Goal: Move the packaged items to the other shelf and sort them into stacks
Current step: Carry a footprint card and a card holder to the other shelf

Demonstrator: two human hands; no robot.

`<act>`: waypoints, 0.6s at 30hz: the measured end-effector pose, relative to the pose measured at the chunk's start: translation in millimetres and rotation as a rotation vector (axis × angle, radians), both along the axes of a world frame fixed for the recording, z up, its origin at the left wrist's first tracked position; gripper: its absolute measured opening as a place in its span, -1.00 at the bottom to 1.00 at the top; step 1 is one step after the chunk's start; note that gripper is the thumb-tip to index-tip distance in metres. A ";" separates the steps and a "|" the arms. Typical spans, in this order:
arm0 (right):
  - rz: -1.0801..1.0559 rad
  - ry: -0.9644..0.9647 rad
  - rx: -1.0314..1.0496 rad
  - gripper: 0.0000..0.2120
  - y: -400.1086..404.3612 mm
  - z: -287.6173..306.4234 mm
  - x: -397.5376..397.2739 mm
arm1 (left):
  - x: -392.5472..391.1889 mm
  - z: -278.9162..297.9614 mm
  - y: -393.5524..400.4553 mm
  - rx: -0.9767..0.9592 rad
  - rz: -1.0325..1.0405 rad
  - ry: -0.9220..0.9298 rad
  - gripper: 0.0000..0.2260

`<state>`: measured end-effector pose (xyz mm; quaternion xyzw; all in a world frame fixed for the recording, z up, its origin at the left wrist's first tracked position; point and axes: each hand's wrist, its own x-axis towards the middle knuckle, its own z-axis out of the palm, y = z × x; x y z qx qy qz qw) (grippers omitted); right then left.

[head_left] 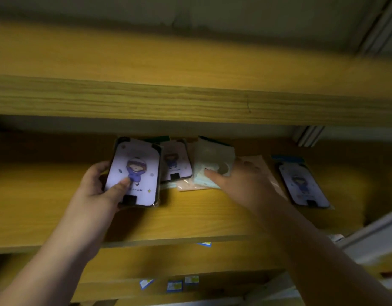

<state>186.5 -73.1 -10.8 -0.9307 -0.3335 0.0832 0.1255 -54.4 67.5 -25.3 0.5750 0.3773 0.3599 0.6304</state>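
My left hand (102, 186) grips a packaged phone case (135, 171) with a cartoon figure on a lilac card, thumb on its front, held just above the wooden shelf (190, 217). A second such case (175, 161) lies behind it on the shelf. My right hand (241, 180) reaches onto a stack of pale green packets (212, 160), with the thumb on the top packet; the other fingers are hidden behind it. A pink packet (188, 185) lies under that stack. A third lilac case (303, 184) lies at the right.
The upper shelf board (190, 100) overhangs close above the items. Lower shelves hold small blue and white packets (175, 286). A white metal upright (310, 135) stands at the back right, another white rail (371, 237) at the right front.
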 end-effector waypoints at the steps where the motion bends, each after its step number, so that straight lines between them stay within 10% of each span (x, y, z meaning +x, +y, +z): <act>1: -0.009 0.035 -0.013 -0.05 6.0 0.7 -1.6 | 0.4 -0.8 -2.3 -0.018 -0.005 -0.026 -0.57; 18: -0.299 0.884 0.862 -0.86 -38.0 27.3 4.9 | 12.2 8.7 -24.9 -0.270 -0.085 -0.317 -0.67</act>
